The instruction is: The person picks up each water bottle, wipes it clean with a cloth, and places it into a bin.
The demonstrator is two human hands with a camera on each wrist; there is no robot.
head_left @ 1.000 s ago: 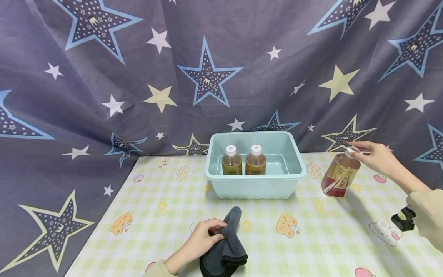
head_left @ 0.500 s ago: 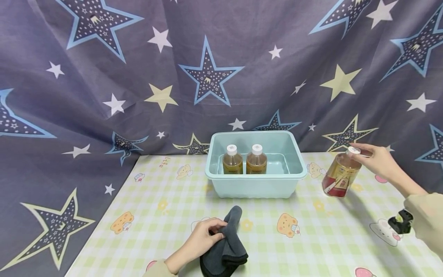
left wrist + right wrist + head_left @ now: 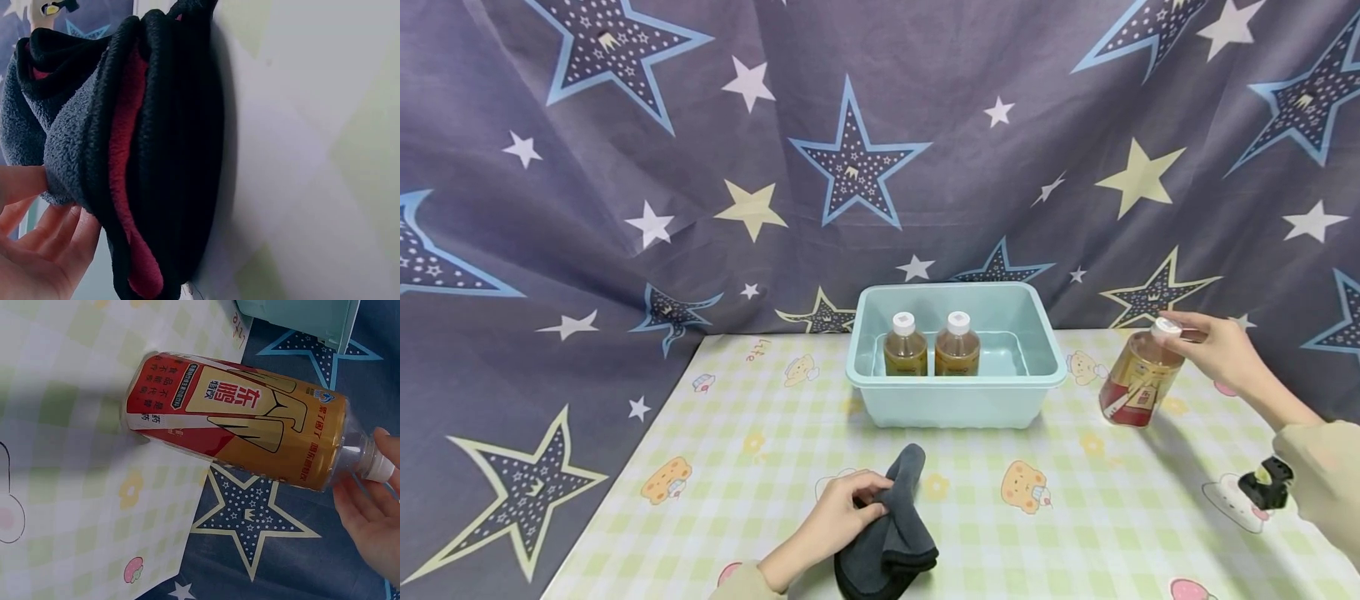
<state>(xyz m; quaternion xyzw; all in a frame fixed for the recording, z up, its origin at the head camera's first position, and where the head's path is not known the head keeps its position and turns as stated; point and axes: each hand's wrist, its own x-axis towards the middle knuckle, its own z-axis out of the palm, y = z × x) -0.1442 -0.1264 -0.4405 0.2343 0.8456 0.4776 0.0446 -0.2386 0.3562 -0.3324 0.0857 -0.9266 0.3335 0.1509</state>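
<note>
My left hand point(image 3: 842, 517) pinches a folded dark grey cloth point(image 3: 891, 542) with black edging, which rests on the table at the lower middle of the head view. Between its folds a red lining shows in the left wrist view, where the fingers point(image 3: 56, 231) lie at the cloth's side. Over at the right, my right hand point(image 3: 1217, 346) holds the white cap point(image 3: 378, 465) of a drink bottle point(image 3: 1138, 379) between thumb and fingers. The bottle has a gold and red label and its base is at the tablecloth. It looks see-through near the neck.
A light blue plastic bin point(image 3: 955, 404) stands at the back middle, with two white-capped bottles, one bottle point(image 3: 906, 354) and another bottle point(image 3: 957, 354), in its left and middle part. A checked tablecloth point(image 3: 737, 492) covers the table. Behind hangs a star-patterned curtain point(image 3: 700, 125).
My right wrist and sleeve have shifted slightly left and down while the fingers stay at the cap. The bottle, the cloth and my left hand keep their places.
</note>
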